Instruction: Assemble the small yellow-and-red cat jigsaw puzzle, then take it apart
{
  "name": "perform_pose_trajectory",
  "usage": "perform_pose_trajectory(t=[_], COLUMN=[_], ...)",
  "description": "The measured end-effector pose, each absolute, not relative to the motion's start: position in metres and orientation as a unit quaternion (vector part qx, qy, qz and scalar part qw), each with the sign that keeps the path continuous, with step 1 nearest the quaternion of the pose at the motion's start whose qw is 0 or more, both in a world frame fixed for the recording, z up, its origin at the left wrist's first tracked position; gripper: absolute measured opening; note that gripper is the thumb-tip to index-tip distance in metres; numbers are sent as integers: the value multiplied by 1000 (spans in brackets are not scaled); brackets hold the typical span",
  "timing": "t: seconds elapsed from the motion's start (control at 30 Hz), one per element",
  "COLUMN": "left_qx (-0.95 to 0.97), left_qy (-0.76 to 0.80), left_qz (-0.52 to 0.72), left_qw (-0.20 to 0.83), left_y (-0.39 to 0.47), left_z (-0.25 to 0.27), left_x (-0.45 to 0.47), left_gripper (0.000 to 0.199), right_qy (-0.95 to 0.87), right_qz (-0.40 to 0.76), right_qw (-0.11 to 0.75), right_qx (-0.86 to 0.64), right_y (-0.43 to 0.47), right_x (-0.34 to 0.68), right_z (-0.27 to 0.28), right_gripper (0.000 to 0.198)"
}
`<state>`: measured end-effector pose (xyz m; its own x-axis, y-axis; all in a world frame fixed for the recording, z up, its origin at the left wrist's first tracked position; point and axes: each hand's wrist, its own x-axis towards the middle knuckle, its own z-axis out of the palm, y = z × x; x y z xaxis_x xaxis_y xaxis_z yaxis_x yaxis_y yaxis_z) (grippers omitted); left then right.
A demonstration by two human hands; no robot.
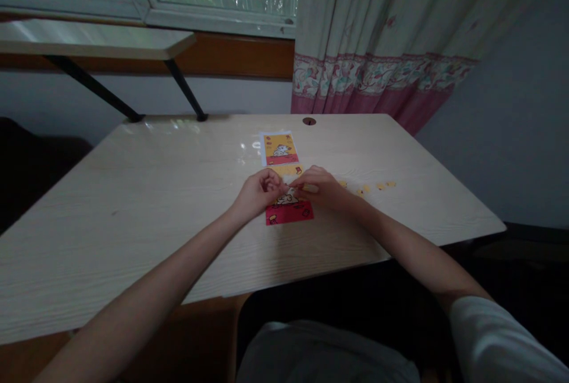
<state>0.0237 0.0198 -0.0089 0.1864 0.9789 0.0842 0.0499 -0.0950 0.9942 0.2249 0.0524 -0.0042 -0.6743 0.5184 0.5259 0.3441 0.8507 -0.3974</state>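
Observation:
A yellow and red picture sheet with a white cartoon animal (pixel 290 213) lies on the table under my two hands, which hide part of its middle and upper half. My left hand (pixel 263 187) is over its left side, fingers curled and thumb and fingertips pinched together. From the right, my right hand (pixel 319 182) reaches in with its fingertips closed, almost meeting the left ones. Whatever is between the fingers is too small to make out. Just beyond lies a smaller matching picture card (pixel 280 149) with a white border.
Several small yellow pieces (pixel 380 186) are scattered right of my right hand. The pale wooden table (pixel 178 193) has a round cable hole (pixel 309 121) at its back edge. A raised shelf (pixel 98 39) stands at back left, and a curtain (pixel 355 45) hangs behind.

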Motion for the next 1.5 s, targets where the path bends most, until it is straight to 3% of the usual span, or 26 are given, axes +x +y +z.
perform_pose_trajectory(t=[0.17, 0.33, 0.6, 0.9, 1.2, 1.33, 1.5], left_qx=[524, 517, 565, 466, 474, 557, 790], left_qy=[425, 422, 435, 431, 442, 457, 452], left_qz=[480, 512, 464, 499, 503, 477, 375], left_qw=[561, 541, 526, 590, 572, 502, 176], left_y=[20, 18, 19, 16, 16, 19, 22], left_z=[-5, 0, -6, -1, -3, -7, -4], left_x=[25, 26, 26, 28, 29, 25, 5], left_gripper=[29, 20, 25, 14, 12, 19, 28], right_qy=[-883, -836, -798, -857, -873, -875, -863], right_qz=[133, 216, 280, 79, 17, 8, 0], right_qw=[366, 355, 366, 358, 319, 320, 352], right_qx=[-261, -358, -390, -363, -368, -364, -362], right_y=[48, 36, 37, 36, 35, 38, 43], right_x=[220, 214, 210, 212, 213, 219, 232], right_z=[-2, 2, -2, 5, 2, 5, 9], right_gripper=[15, 15, 23, 27, 29, 26, 27])
